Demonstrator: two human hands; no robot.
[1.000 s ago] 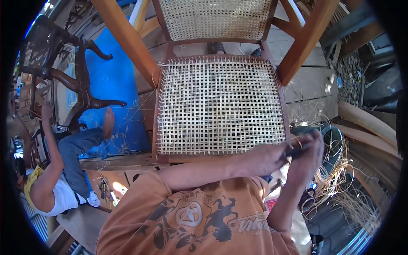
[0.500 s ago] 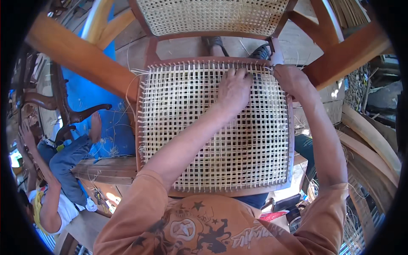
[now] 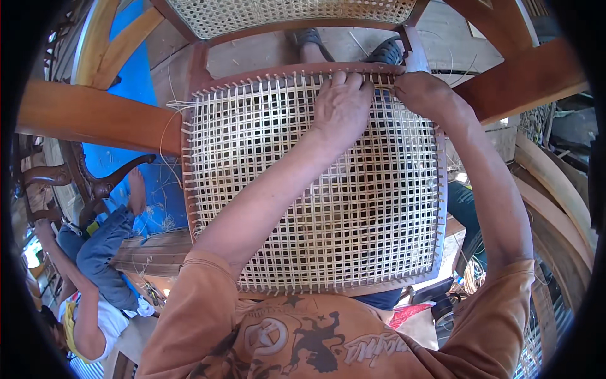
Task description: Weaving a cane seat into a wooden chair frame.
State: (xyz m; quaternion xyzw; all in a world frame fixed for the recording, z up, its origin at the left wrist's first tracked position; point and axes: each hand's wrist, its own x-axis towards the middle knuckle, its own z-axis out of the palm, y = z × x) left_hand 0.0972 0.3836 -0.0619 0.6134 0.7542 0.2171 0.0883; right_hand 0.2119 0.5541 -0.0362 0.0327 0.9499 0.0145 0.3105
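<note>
A wooden chair seat (image 3: 440,208) lies in front of me, covered by an open woven cane mesh (image 3: 303,208). Pegs or strand ends line its frame. My left hand (image 3: 344,104) rests on the weave near the far rail, its fingers curled down at the strands; what they grip is hidden. Just right of it, at the far right corner, my right hand (image 3: 426,95) is closed, thumb and fingertips pinched on a thin cane strand. That strand's end is hidden by the fingers. Loose pale strands (image 3: 180,105) stick out at the far left corner.
Beyond the seat stands the chair's caned backrest (image 3: 290,12). Thick wooden beams flank it on the left (image 3: 95,117) and right (image 3: 524,82). At left, another person (image 3: 95,303) sits beside a blue sheet (image 3: 120,164) and a carved dark frame (image 3: 82,170). Curved wood pieces (image 3: 555,183) lie at right.
The view has shifted, so the seat appears slightly nearer and turned. Both my hands stay at the far rail, the right one edging toward the left. The other person's hand has lowered.
</note>
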